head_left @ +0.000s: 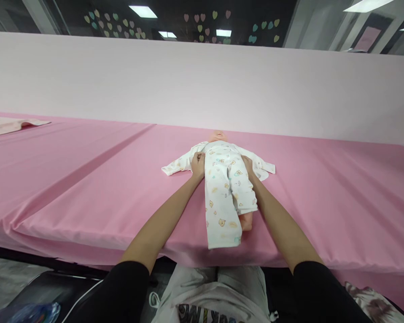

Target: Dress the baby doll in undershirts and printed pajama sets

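A baby doll [218, 135] lies on its back, head towards the wall, dressed in a white long-sleeved top [182, 164] with its sleeves spread to both sides. White baby pants [222, 188] printed with small bears cover its belly and legs. One pant leg hangs flat and long on the left; below the shorter right one a bare doll foot [246, 221] shows. My left hand [198, 164] is closed at the left side of the waist, fingers curled on the pants' edge. At the opposite side my right hand [248, 166] grips the pants, its fingertips partly hidden by cloth.
A pink sheet [97, 179] covers the padded table, with creases to the left. Pale pink cloth [10, 124] lies at the far left. Behind the table rises a white wall [202, 85] beneath dark glass with heart stickers. The table's front edge is close to my lap.
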A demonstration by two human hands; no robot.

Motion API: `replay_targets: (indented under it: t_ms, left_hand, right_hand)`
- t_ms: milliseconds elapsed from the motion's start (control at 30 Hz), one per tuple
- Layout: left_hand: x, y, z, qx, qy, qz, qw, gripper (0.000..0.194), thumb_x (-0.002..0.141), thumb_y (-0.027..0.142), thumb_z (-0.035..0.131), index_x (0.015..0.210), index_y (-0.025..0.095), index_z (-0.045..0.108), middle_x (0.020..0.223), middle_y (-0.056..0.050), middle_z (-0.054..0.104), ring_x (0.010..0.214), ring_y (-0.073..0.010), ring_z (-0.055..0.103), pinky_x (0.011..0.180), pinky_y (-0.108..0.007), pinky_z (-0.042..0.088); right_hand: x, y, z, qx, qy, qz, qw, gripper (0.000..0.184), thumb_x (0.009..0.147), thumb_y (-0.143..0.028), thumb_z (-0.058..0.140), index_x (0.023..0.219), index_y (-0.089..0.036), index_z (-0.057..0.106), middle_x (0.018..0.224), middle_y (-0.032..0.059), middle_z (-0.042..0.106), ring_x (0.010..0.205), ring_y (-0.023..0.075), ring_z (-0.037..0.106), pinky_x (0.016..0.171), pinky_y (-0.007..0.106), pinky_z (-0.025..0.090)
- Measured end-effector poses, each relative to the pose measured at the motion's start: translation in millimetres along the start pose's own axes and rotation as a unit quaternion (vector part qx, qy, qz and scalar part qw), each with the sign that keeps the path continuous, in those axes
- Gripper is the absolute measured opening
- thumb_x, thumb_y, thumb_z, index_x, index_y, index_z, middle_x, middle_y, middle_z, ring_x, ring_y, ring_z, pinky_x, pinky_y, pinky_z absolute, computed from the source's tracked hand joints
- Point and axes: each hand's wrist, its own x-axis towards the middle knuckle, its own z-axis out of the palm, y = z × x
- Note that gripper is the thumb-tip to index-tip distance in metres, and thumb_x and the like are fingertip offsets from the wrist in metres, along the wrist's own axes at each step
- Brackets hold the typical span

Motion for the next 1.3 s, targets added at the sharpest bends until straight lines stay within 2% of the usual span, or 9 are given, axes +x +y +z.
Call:
replay_targets:
  t_ms: [67,333,633,1033,1200,1300]
  left_hand:
    - [-0.1,0.5,-0.5,0.002,-0.003,-0.002,1.000,0.009,0.082,0.023,0.049,0.077,0.019,0.055,0.083,-0.002,0.061,0.081,-0.0150,0.055,0.079,-0.027,0.042]
    - [-1.0,3.0,-1.5,0.008,-0.007,-0.017,1.000,0.009,0.082,0.022,0.048,0.076,0.019,0.054,0.082,-0.002,0.060,0.081,-0.0153,0.054,0.079,-0.028,0.041]
    - [-1.6,4.6,-1.5,0.022,-0.007,-0.019,1.000,0.010,0.083,0.023,0.048,0.075,0.019,0.053,0.082,-0.002,0.060,0.081,-0.0156,0.054,0.079,-0.028,0.041]
    - [-1.0,2.2,-1.0,0.022,-0.003,-0.010,1.000,0.010,0.082,0.024,0.048,0.075,0.020,0.054,0.081,-0.001,0.061,0.081,-0.0156,0.054,0.078,-0.028,0.042]
    - [1.0,-1.9,-1.1,0.035,-0.001,-0.006,0.999,0.015,0.080,0.014,0.041,0.077,0.020,0.054,0.079,0.000,0.060,0.079,-0.0150,0.053,0.078,-0.028,0.041]
    - [2.4,-7.1,-0.6,0.025,-0.009,0.000,1.000,0.018,0.077,0.009,0.039,0.079,0.020,0.053,0.077,0.000,0.058,0.075,-0.0142,0.053,0.076,-0.028,0.042]
  right_hand:
    - [-0.6,-0.6,0.8,0.011,0.019,0.008,1.000,0.036,0.074,-0.006,0.044,0.050,-0.023,0.022,0.052,-0.0046,0.022,0.059,0.0106,0.020,0.054,0.027,0.024]
    - [0.7,-0.6,1.2,0.026,0.020,0.021,0.999,0.035,0.073,-0.007,0.047,0.050,-0.023,0.025,0.052,-0.0056,0.024,0.057,0.0103,0.022,0.052,0.027,0.025]
    - [6.4,2.6,0.9,0.019,0.023,0.024,0.999,0.036,0.073,-0.010,0.051,0.046,-0.022,0.031,0.050,-0.0043,0.033,0.054,0.0117,0.028,0.049,0.025,0.032]
    - [1.3,-1.0,-1.3,-0.002,0.011,0.019,1.000,0.033,0.075,-0.011,0.049,0.051,-0.022,0.029,0.051,-0.0049,0.030,0.057,0.0104,0.026,0.052,0.025,0.030]
    - [2.2,0.5,-1.6,0.001,0.010,0.024,1.000,0.033,0.074,-0.012,0.049,0.050,-0.022,0.028,0.051,-0.0047,0.031,0.056,0.0107,0.028,0.052,0.025,0.030]
    - [3.7,1.7,-1.4,-0.033,0.010,0.018,0.999,0.030,0.073,-0.017,0.050,0.050,-0.023,0.031,0.051,-0.0039,0.036,0.056,0.0122,0.034,0.053,0.025,0.033]
